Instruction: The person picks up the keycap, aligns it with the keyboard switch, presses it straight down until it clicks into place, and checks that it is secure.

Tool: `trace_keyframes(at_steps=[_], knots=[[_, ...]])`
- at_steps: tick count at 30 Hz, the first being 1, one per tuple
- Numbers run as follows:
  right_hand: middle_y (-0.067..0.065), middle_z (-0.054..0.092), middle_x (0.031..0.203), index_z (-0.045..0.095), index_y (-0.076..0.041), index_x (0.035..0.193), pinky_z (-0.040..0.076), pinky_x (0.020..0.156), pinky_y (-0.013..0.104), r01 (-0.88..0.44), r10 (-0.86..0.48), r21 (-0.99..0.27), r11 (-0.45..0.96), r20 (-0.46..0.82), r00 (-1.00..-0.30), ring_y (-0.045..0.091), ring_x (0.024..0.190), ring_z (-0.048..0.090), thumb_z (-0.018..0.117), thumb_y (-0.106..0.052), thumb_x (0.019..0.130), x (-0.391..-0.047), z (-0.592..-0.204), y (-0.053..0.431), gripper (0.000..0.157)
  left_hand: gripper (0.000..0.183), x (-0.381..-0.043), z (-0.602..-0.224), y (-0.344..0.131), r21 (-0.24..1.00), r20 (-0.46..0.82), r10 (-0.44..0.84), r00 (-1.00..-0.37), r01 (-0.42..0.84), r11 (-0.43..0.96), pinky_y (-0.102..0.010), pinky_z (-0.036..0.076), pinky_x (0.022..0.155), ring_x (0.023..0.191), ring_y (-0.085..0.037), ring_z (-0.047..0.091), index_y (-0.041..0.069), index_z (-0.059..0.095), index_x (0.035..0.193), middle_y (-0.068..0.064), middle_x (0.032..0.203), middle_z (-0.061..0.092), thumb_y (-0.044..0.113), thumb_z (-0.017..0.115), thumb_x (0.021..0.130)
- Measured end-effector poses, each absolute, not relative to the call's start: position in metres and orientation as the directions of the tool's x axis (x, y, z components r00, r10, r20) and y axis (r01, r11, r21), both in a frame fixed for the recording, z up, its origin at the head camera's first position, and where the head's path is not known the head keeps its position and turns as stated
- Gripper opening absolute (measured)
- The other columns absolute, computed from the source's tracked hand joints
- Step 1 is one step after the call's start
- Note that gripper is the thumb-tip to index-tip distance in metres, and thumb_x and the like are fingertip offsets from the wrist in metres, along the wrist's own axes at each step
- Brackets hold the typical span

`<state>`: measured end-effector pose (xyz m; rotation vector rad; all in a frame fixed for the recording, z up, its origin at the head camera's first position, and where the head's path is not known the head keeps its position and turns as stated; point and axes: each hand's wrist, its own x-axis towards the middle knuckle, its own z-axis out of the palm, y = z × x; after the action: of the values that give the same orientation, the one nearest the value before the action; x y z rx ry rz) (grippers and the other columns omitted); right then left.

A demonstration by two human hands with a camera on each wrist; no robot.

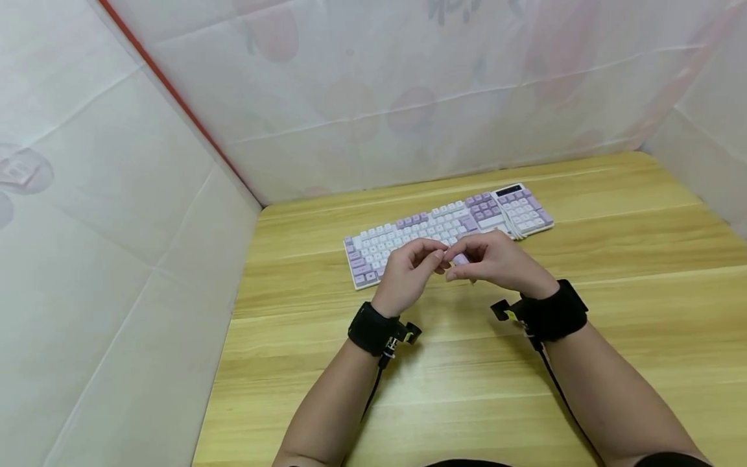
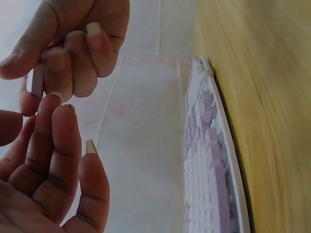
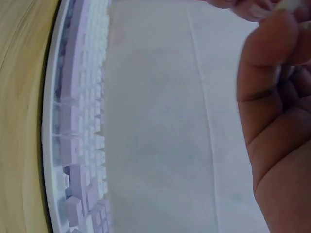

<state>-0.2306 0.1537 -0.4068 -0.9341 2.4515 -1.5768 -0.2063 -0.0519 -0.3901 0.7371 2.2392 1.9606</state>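
A white-and-lavender keyboard (image 1: 428, 230) lies on the wooden table. My hands meet just above its near edge. Between the thumb and fingers of my right hand (image 1: 496, 263) is a small pale lavender keycap (image 2: 35, 80), pinched with one flat side showing in the left wrist view. The left hand (image 1: 411, 272) reaches it from the other side, thumb and forefinger brought together at the right fingertips, its other fingers loosely bent. Whether the left also pinches the piece I cannot tell. In the right wrist view a small white switch (image 3: 66, 180) stands bare among the keys.
A white cord (image 1: 509, 220) is bundled over the keyboard's right end. Pale sheeting (image 1: 373, 97) hangs behind the table (image 1: 292, 363) and along its left side. Each wrist wears a black strap (image 1: 557, 311) with a small camera and a cable.
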Motion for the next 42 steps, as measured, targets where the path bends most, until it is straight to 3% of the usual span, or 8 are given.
trace_keyframes(at_steps=[4,9,11,19,23,28,34,42], knots=[[-0.004,0.063,0.072,0.068,-0.021,0.088,0.040,0.048,0.023,-0.549,-0.539,-0.788,0.277,0.346,-0.768,0.009,0.051,0.043,0.077,-0.018,0.077,-0.229,-0.408,0.153,0.014,0.021,-0.206,-0.390,-0.050,0.957,0.230,0.418,-0.879,0.281,0.065,-0.029,0.055,0.077,0.087,-0.027,0.065,-0.001,0.062,0.109,-0.017,0.094,0.067,0.012,0.051,0.097],[-0.010,0.059,0.073,0.063,-0.023,0.085,0.037,0.047,0.018,-0.702,-0.520,-0.654,0.280,0.511,-0.684,0.004,0.053,0.044,0.081,-0.015,0.071,-0.228,-0.413,0.147,0.024,0.022,-0.205,-0.389,-0.049,0.963,0.220,0.434,-0.874,0.264,0.044,-0.036,0.055,0.078,0.083,-0.013,0.064,-0.001,0.061,0.111,-0.018,0.096,0.067,0.012,0.052,0.097],[-0.012,0.060,0.075,0.061,-0.022,0.085,0.036,0.048,0.015,-0.747,-0.507,-0.589,0.308,0.563,-0.653,0.001,0.055,0.044,0.082,-0.016,0.070,-0.229,-0.416,0.144,0.026,0.021,-0.204,-0.388,-0.050,0.967,0.210,0.430,-0.878,0.252,0.043,-0.039,0.054,0.076,0.080,-0.011,0.063,0.000,0.062,0.112,-0.017,0.095,0.067,0.011,0.052,0.096],[-0.010,0.060,0.070,0.055,-0.013,0.082,0.039,0.051,0.009,-0.795,-0.465,-0.371,0.480,0.660,-0.589,-0.003,0.055,0.048,0.086,-0.016,0.064,-0.228,-0.423,0.136,0.036,0.023,-0.203,-0.388,-0.051,0.974,0.162,0.428,-0.889,0.214,0.075,-0.029,0.052,0.067,0.072,-0.011,0.061,0.005,0.062,0.113,-0.014,0.090,0.068,0.010,0.059,0.091],[-0.007,0.059,0.066,0.054,-0.011,0.080,0.040,0.048,0.013,-0.797,-0.449,-0.297,0.527,0.699,-0.557,-0.002,0.052,0.046,0.080,-0.031,0.073,-0.227,-0.424,0.134,0.034,0.024,-0.203,-0.388,-0.051,0.967,0.177,0.441,-0.880,0.240,0.090,-0.026,0.051,0.065,0.072,-0.011,0.062,0.003,0.061,0.113,-0.017,0.092,0.068,0.007,0.062,0.089],[-0.005,0.056,0.061,0.054,-0.011,0.080,0.035,0.043,0.016,-0.790,-0.427,-0.244,0.562,0.733,-0.530,-0.001,0.047,0.041,0.052,-0.054,0.087,-0.226,-0.426,0.132,0.044,0.025,-0.208,-0.397,-0.049,0.962,0.187,0.430,-0.883,0.253,0.100,-0.023,0.049,0.063,0.072,-0.011,0.062,0.005,0.061,0.112,-0.014,0.092,0.069,0.009,0.064,0.088],[-0.005,0.052,0.058,0.053,-0.011,0.080,0.030,0.041,0.017,-0.775,-0.414,-0.212,0.596,0.745,-0.523,-0.001,0.045,0.034,0.049,-0.054,0.089,-0.226,-0.428,0.131,0.045,0.024,-0.218,-0.414,-0.046,0.955,0.203,0.417,-0.886,0.273,0.116,-0.024,0.051,0.064,0.075,-0.013,0.062,0.014,0.063,0.111,-0.004,0.090,0.069,0.019,0.067,0.087],[-0.006,0.050,0.057,0.052,-0.010,0.079,0.029,0.040,0.017,-0.768,-0.417,-0.193,0.610,0.746,-0.519,0.000,0.045,0.034,0.047,-0.057,0.089,-0.227,-0.428,0.130,0.048,0.023,-0.219,-0.417,-0.045,0.945,0.237,0.420,-0.876,0.308,0.109,-0.026,0.052,0.068,0.080,-0.013,0.062,0.014,0.063,0.109,0.000,0.092,0.068,0.021,0.067,0.087]])
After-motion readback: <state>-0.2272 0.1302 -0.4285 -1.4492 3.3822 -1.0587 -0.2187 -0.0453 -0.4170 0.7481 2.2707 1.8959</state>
